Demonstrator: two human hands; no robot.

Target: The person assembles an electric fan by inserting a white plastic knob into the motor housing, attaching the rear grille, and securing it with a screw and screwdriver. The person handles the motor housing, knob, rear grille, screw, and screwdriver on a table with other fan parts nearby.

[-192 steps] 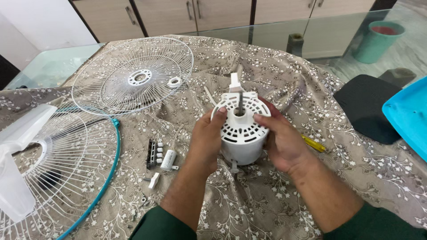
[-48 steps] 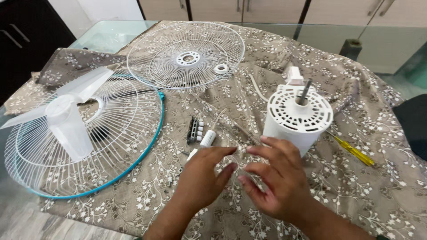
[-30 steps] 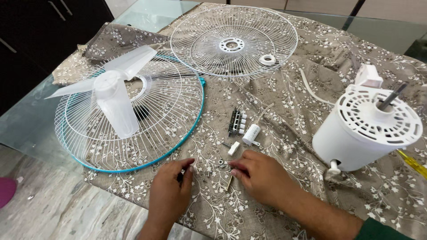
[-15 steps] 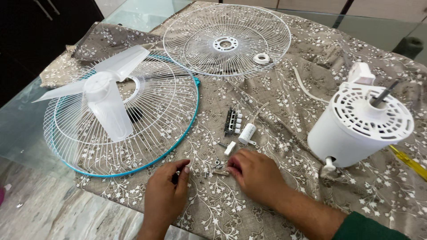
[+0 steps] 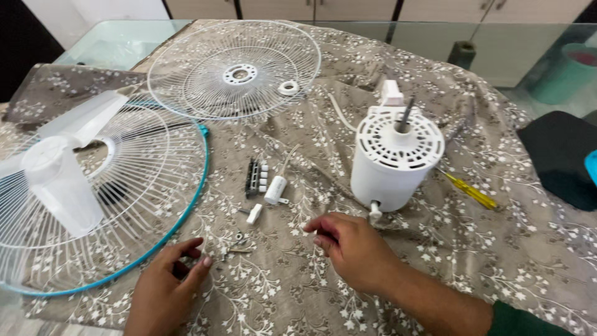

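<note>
On the floral cloth (image 5: 323, 298), your right hand (image 5: 351, 249) is curled, contents not visible. Left hand (image 5: 165, 286) is loosely open beside small screws (image 5: 236, 239), holding nothing.

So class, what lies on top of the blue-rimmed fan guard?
A translucent fan blade rests on the blue-rimmed fan guard. Something dark shows through the wires beneath; what it is cannot be told.

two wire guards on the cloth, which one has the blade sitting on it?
The teal-rimmed guard nearest the left hand; the translucent blade rests on it. The all-white guard farther back carries none.
</note>
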